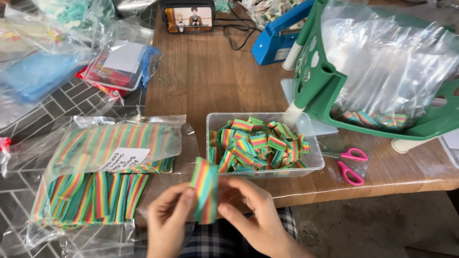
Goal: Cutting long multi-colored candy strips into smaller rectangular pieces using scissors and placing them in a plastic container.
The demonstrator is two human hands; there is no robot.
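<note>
I see both hands pinching a rainbow candy strip (204, 191), left hand (166, 220) and right hand (258, 215) gripping its side edges; it looks light, soft, bendy.

Candy strip (204, 191) between left hand (167, 222) and right hand (256, 215), tub of cut candy pieces (260, 143) behind, bag of candy strips (103, 172) left, scissors (349, 162) right, basket (334, 95) behind scissors.

The one camera sits on my head, looking steeply down and forward over my left hand (167, 217) and right hand (256, 215), close below, then out past them across the brown wooden table (210, 76).
</note>
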